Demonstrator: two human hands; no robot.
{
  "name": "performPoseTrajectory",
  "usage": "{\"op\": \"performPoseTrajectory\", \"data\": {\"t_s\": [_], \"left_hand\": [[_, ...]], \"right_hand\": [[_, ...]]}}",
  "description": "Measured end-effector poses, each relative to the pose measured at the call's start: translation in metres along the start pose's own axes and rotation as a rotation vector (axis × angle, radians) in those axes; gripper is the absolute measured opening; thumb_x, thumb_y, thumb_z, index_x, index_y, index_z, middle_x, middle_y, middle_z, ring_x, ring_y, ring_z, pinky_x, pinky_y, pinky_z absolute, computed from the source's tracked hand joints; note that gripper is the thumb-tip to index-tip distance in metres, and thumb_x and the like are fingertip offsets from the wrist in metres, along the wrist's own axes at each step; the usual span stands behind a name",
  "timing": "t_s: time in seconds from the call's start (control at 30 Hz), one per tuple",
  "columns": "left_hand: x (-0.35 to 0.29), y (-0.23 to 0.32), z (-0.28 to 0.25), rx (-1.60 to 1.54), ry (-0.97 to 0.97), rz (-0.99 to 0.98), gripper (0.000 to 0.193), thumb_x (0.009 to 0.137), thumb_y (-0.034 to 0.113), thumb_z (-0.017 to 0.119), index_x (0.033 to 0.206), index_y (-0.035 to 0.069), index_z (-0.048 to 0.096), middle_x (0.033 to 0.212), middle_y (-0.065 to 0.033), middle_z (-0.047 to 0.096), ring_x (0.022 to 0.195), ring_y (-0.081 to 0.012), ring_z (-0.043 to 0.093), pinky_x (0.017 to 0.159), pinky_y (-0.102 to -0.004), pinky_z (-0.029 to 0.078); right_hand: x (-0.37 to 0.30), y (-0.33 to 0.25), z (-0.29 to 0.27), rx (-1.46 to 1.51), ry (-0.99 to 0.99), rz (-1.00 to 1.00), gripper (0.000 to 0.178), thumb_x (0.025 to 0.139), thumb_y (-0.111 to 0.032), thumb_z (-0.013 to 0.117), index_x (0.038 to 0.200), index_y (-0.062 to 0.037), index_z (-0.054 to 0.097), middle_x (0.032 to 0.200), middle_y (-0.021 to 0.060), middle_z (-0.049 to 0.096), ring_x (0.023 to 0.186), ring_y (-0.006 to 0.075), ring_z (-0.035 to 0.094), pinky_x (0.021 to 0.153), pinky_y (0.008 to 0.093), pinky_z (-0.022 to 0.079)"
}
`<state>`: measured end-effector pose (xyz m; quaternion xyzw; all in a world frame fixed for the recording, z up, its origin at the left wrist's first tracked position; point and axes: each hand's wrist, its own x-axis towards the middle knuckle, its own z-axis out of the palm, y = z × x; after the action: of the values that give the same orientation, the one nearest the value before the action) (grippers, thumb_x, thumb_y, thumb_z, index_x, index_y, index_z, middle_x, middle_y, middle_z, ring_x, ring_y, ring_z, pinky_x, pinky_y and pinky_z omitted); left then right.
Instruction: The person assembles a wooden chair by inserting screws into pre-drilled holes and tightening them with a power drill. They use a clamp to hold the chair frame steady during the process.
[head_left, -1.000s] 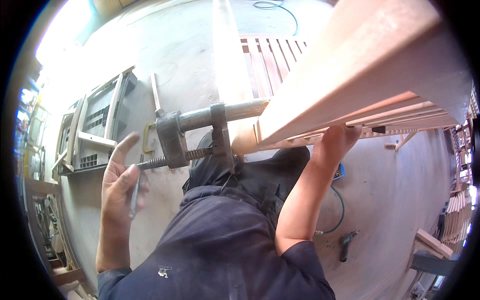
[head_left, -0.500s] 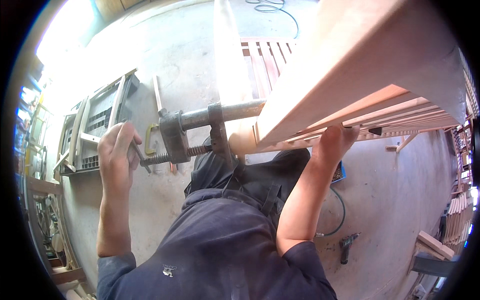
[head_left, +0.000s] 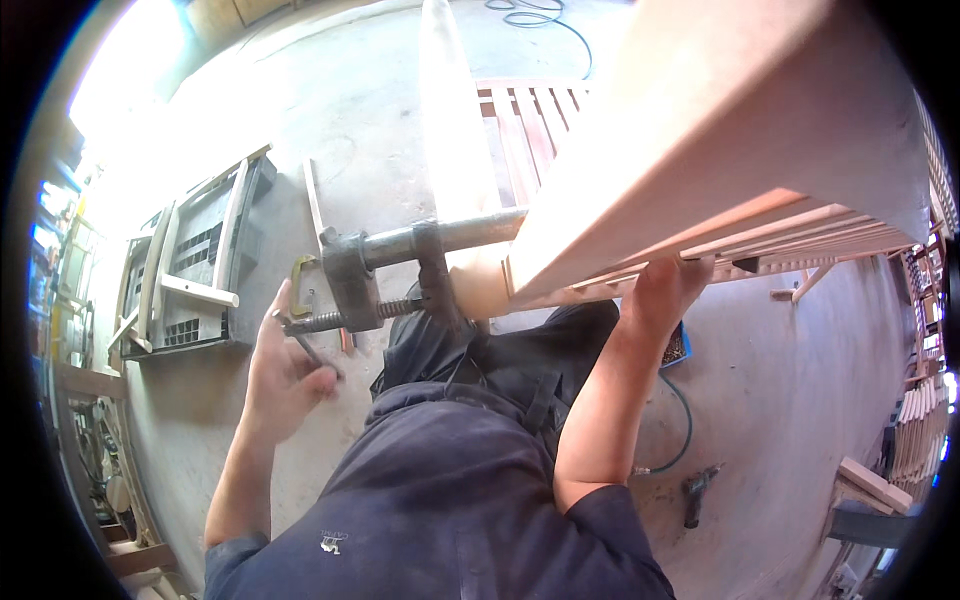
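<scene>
Clamp [head_left: 430, 262] of dark, worn metal lies across the frame just left of its centre: a round pipe carries two heavy blocks, and a threaded screw [head_left: 318, 322] below runs toward the left, ending in a thin rod handle [head_left: 312, 352] that slants down to the right. The pipe's right end goes out of sight behind a large pale wooden beam [head_left: 690, 150], which fills the upper right and hides whatever lies beyond it. Under the beam a row of slats [head_left: 800, 225] stretches to the right. A rounded wooden end [head_left: 480, 284] sits just beside the clamp's right block, and a long pale board [head_left: 458, 130] rises above the pipe.

On the floor, a yellow C-shaped clamp [head_left: 299, 285] lies close behind the handle in the view; a black pallet [head_left: 245, 235] with wooden pieces is at the left, a drill [head_left: 696, 497] at lower right, and a blue box [head_left: 679, 345] right of centre, partly covered by the right forearm.

The left hand [head_left: 282, 392] is at the rod handle, thumb and forefinger spread apart with the rod across the gap; blur hides whether the other fingers touch it. The right hand [head_left: 668, 287], well apart from the screw, reaches up to the slats' lower edge; its fingers are hidden, so their state cannot be told.
</scene>
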<state>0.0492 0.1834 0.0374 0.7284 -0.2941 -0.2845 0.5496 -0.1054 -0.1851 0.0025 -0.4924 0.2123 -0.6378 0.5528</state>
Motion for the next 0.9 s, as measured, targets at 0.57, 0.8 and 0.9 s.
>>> {"op": "performPoseTrajectory", "data": {"t_s": [0.57, 0.8, 0.9], "left_hand": [[-0.004, -0.005, 0.012, -0.574, 0.103, -0.063, 0.082, 0.088, 0.029, 0.079, 0.148, -0.008, 0.036, 0.104, -0.0138, 0.071, 0.083, -0.0135, 0.072, 0.065, -0.0219, 0.056], [-0.007, -0.037, -0.003, -0.78, 0.002, -0.165, 0.072, 0.084, 0.018, 0.083, 0.137, -0.013, 0.045, 0.105, -0.0157, 0.071, 0.078, -0.0126, 0.072, 0.06, -0.0205, 0.056], [-0.008, -0.037, -0.004, -0.731, -0.026, -0.181, 0.048, 0.09, 0.015, 0.075, 0.125, -0.01, 0.054, 0.084, -0.0155, 0.072, 0.066, -0.0166, 0.071, 0.055, -0.0249, 0.057]], "right_hand": [[0.005, 0.026, -0.029, 0.109, -0.129, -0.033, 0.064, 0.076, -0.02, 0.086, 0.123, 0.0086, 0.055, 0.119, 0.0134, 0.063, 0.106, 0.0197, 0.061, 0.093, 0.0329, 0.052], [0.002, 0.004, -0.002, -0.215, 0.043, -0.078, 0.052, 0.081, -0.015, 0.084, 0.121, 0.0062, 0.058, 0.111, 0.0145, 0.063, 0.098, 0.0228, 0.062, 0.087, 0.0347, 0.05], [0.0, 0.006, 0.001, -0.298, 0.061, -0.158, 0.052, 0.082, -0.016, 0.083, 0.121, 0.0066, 0.058, 0.107, 0.0134, 0.065, 0.096, 0.0232, 0.062, 0.086, 0.0353, 0.05]]}}
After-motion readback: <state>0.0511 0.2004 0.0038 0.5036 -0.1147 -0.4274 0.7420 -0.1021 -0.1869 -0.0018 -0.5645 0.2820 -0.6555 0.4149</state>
